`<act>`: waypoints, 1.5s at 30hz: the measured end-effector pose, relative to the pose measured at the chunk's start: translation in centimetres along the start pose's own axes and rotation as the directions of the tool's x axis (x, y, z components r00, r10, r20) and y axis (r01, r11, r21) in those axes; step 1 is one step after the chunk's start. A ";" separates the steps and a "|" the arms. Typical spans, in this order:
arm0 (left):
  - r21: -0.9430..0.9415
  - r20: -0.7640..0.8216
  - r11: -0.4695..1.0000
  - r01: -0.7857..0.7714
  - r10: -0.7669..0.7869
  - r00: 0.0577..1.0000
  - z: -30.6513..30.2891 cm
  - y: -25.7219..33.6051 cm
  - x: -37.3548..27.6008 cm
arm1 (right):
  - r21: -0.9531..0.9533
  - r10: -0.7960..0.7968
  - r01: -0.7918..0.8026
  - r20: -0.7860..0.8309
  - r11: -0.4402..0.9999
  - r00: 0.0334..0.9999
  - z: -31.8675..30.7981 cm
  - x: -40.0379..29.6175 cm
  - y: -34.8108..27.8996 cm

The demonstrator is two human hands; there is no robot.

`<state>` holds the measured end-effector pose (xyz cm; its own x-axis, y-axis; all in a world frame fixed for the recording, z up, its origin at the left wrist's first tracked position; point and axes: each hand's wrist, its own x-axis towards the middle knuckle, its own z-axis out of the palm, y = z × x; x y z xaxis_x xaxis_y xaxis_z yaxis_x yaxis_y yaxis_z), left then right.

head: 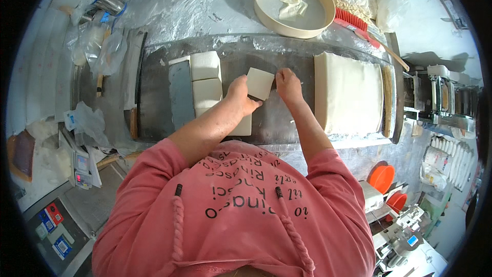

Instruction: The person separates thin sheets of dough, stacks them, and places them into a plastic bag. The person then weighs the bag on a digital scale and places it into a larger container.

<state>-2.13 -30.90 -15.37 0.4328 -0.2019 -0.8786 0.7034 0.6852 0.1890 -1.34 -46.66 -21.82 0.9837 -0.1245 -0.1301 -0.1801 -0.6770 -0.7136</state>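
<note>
My left hand (243, 96) grips a square stack of pale dough sheets (260, 83) by its left and near sides, above the dark work board (284, 123). Just right of the stack is my right hand (288, 84), its fingers curled; whether it pinches something cannot be told. Several pale dough stacks (205, 65) lie left of my left hand, beside a grey flat slab (182, 92). Part of another stack (243, 125) shows beneath my left forearm. At the right rests a large block of folded dough sheets (351, 94).
A round sieve (265, 23) holding dough scraps stands at the back, near a red brush (351, 19). A long blade with a wooden handle (133, 123) lies left. A wooden rod or brush (387, 100) borders the large block. Plastic bags (109, 52) sit far left.
</note>
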 end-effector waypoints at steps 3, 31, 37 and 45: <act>0.030 -0.004 0.999 0.015 -0.015 1.000 -0.2 -0.8 1.0 | 0.062 -0.312 0.313 -0.024 0.948 0.950 -0.3 1.6 -0.2; 0.639 0.175 0.745 -0.192 0.102 0.979 -0.5 -0.8 5.1 | -0.287 -0.021 0.182 0.484 0.941 0.875 -3.6 -0.2 0.6; 0.806 0.371 0.382 -0.453 0.270 0.888 0.9 -1.3 2.5 | -0.578 0.189 -0.122 0.058 0.807 0.980 -8.0 -1.8 -1.9; 0.601 0.186 0.773 0.201 -0.381 0.906 -8.5 0.4 -13.5 | 0.250 -0.324 0.232 0.440 0.940 0.837 -1.8 -4.7 -8.6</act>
<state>-12.42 -21.96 -7.17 0.2293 -0.5740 -0.7861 0.9701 0.0688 0.2328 -4.43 -41.60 -13.84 0.8822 0.4347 -0.1807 0.0596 -0.4839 -0.8731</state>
